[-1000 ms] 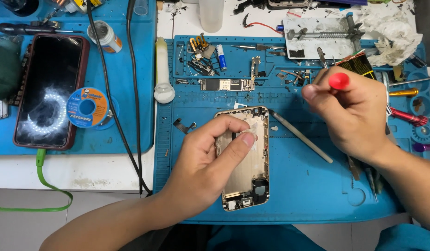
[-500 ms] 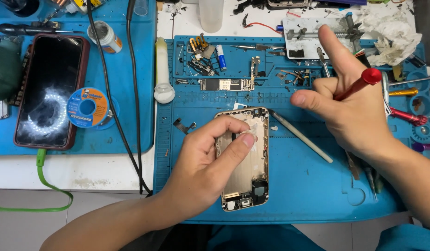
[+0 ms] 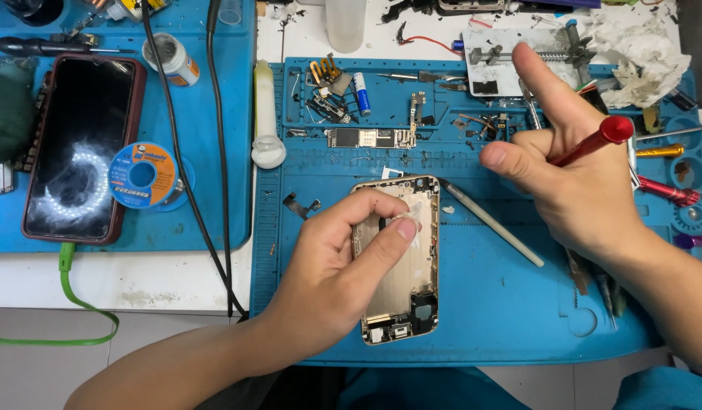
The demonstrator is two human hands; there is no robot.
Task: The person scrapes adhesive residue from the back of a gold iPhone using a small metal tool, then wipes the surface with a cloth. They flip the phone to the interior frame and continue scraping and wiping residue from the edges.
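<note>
The opened phone housing (image 3: 400, 262), a gold-edged shell with its insides bare, lies lengthwise on the blue work mat (image 3: 503, 304), close to the mat's near edge. The left hand (image 3: 343, 277) rests over its left side, thumb and forefinger curled inward with the tips meeting on the upper part of the shell, as if pinching something small there; what sits between them I cannot make out from here. The right hand (image 3: 575, 182) is up and off to the right, well apart from the housing, with the forefinger pointing away and the thumb stuck out to the left. A red-handled screwdriver (image 3: 594, 143) is tucked in the other fingers, its red cap poking out to the right.

Between the two hands a thin white spudger (image 3: 491, 222) lies slantwise on the mat, its upper end just beside the housing's top right corner. Above the housing a narrow circuit board (image 3: 370, 138) lies flat, with small parts and screws scattered around it. A small black bracket (image 3: 299, 205) sits just left of the left hand. On the neighbouring mat to the left lie a dark smartphone (image 3: 81, 152) with a solder spool (image 3: 142, 175) on its edge, and two black cables (image 3: 214, 152) run down past them.
</note>
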